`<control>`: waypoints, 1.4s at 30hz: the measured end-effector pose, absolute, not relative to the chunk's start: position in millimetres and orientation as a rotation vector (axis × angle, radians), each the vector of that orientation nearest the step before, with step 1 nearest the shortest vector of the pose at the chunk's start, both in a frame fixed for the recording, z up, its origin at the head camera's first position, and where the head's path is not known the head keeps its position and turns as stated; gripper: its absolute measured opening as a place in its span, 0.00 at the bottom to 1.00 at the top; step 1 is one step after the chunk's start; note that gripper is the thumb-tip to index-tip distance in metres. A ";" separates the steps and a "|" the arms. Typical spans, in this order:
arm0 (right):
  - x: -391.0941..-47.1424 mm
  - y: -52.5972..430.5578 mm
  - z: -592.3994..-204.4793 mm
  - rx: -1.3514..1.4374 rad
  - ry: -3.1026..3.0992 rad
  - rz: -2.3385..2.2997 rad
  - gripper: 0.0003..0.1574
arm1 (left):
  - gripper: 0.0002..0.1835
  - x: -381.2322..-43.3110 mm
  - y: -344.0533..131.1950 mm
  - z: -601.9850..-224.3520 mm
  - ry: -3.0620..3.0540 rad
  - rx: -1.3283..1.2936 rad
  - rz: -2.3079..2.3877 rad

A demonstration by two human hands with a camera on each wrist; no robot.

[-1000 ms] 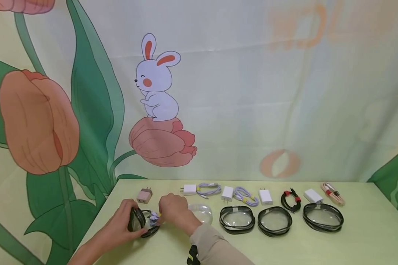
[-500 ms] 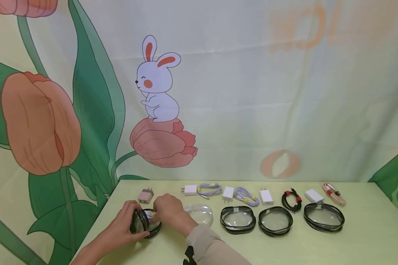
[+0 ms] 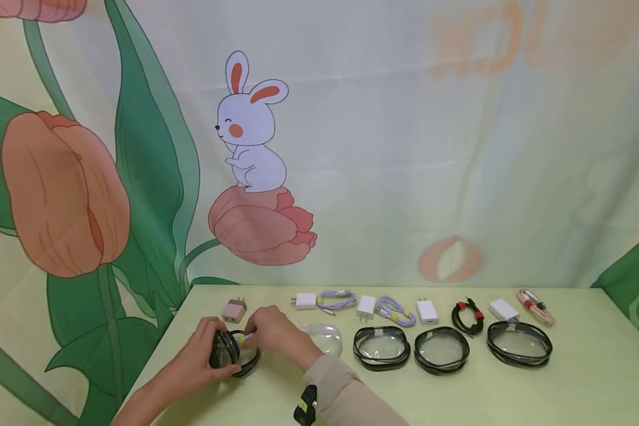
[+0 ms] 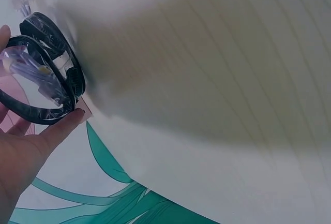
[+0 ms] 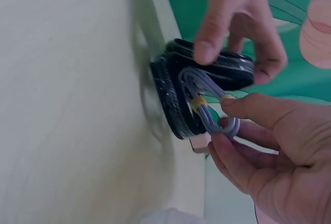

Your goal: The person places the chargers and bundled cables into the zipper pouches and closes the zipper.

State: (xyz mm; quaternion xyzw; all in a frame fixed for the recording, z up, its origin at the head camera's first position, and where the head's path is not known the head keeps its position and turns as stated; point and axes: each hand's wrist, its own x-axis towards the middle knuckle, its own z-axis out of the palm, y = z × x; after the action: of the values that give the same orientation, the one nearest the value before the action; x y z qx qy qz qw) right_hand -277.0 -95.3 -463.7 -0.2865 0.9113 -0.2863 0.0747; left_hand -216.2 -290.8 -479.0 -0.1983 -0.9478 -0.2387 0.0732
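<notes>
At the table's left side, my left hand (image 3: 205, 355) holds a small clear zip case (image 3: 225, 350) with black edges, tilted up and spread apart at its zipper. In the right wrist view, the left thumb (image 5: 206, 50) presses on the case's black rim. My right hand (image 3: 277, 331) pinches a coiled lilac cable (image 5: 235, 127) with yellow ties between thumb and fingers. One end of the coil lies in the case's mouth. Through the clear side in the left wrist view, lilac cable (image 4: 33, 71) shows inside the case (image 4: 77, 71). A pink charger plug (image 3: 234, 310) lies just behind.
A clear plastic case (image 3: 327, 340) is partly behind the right arm. Black-edged clear cases (image 3: 381, 349) stand in a row to the right. Behind them lie white charger plugs (image 3: 427, 312), lilac cables (image 3: 396, 312), a black cable (image 3: 467, 318) and a pink cable (image 3: 535, 307).
My right hand has shifted slightly left toward the case, and less of the lilac cable shows between them in the head view. The left hand keeps its hold on the case.
</notes>
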 end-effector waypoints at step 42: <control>-270.9 -99.4 -479.5 -1.060 2.778 -0.529 0.04 | 0.37 -220.1 -294.9 -482.3 -2.859 -0.590 -0.733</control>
State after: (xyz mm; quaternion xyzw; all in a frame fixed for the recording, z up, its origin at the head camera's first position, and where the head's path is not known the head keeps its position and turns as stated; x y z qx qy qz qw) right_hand -270.9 -99.4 -479.5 -0.3503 0.9182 -0.1748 0.0610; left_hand -220.1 -294.9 -482.3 -0.1956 -0.9478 -0.2431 0.0656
